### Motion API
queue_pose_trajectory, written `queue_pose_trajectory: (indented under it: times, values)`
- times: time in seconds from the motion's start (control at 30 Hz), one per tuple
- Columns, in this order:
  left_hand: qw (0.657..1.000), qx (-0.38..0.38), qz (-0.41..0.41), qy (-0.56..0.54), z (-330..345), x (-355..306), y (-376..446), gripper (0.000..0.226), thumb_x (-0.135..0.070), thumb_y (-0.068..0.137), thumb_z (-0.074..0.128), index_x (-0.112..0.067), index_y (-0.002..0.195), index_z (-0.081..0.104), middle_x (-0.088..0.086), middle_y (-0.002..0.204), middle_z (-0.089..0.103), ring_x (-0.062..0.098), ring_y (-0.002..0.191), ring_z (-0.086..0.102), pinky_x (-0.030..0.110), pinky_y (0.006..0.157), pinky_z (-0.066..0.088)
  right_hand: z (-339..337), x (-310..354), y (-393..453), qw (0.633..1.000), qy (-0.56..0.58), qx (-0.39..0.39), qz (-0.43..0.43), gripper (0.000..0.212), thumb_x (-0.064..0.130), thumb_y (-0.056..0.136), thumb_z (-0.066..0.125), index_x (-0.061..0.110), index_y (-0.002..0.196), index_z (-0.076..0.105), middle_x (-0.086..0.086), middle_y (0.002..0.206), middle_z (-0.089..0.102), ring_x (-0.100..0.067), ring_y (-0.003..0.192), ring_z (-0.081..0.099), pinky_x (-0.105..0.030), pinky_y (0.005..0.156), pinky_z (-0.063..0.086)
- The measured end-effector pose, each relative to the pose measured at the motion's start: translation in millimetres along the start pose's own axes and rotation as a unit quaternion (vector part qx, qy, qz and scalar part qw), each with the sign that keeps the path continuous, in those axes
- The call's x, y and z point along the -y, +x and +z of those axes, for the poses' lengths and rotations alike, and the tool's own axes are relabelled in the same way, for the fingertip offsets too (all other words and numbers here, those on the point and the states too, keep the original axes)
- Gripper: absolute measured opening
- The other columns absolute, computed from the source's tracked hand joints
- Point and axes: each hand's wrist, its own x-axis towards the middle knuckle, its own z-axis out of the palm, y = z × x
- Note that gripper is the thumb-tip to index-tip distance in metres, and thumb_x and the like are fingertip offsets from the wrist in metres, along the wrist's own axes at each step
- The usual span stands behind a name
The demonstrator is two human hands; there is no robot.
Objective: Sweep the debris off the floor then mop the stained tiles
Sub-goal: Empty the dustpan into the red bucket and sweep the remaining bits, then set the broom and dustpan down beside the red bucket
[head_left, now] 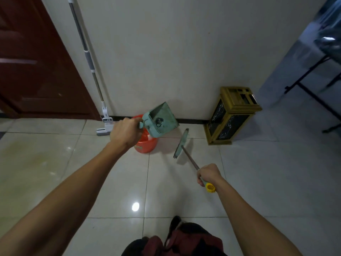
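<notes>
My left hand (125, 133) grips the handle of a teal dustpan (162, 121) and holds it lifted above an orange bucket (146, 145) by the wall. A small dark clump of debris lies inside the pan. My right hand (208, 173) grips the thin handle of a teal broom (181, 143), near its yellow end cap. The broom head rests on the pale floor tiles (114, 182) to the right of the bucket. A grey and white mop (88, 60) leans against the wall at the left, its head on the floor beside the bucket.
A gold and black box-shaped stand (232, 115) sits on the floor at the wall's corner, right of the broom. A dark red door (33, 61) fills the left. Black table legs (311, 85) stand at the far right. My dark shoes and red clothing (177, 239) show at the bottom.
</notes>
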Motion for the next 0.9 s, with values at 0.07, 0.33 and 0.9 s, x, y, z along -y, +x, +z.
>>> queue_pose_trajectory:
  times: [0.07,0.33,0.9]
  values:
    - [1.000,0.016,0.012,-0.020,3.4,-12.2,2.6,0.032,-0.030,0.087,0.068,-0.031,0.119,0.070,0.014,0.101,0.074,0.040,0.090,0.069,0.042,0.073,0.056,-10.8,-7.4,-1.7,1.000,0.017,-0.017,0.010,0.013,-0.010,0.072,0.063,-0.019,0.081,0.067,-0.025,0.054,0.064,-0.028,0.038,0.059,-0.030,0.047,0.051]
    - [0.994,0.061,0.094,0.003,60.5,-60.4,57.0,0.022,-0.030,0.094,0.055,-0.024,0.110,0.071,0.005,0.085,0.072,0.026,0.067,0.064,0.035,0.060,0.053,-59.7,-25.9,20.7,0.996,0.047,-0.044,0.055,0.011,-0.008,0.076,0.065,-0.016,0.083,0.068,-0.024,0.054,0.066,-0.027,0.043,0.063,-0.029,0.049,0.052]
    - [0.967,0.220,0.113,0.064,161.8,-122.0,211.5,0.021,-0.028,0.101,0.050,-0.027,0.116,0.065,-0.005,0.081,0.063,0.006,0.058,0.057,0.022,0.050,0.044,-145.7,75.9,178.2,0.997,0.008,-0.004,0.077,0.015,0.002,0.080,0.064,-0.010,0.090,0.066,-0.021,0.059,0.070,-0.031,0.051,0.070,-0.035,0.051,0.060]
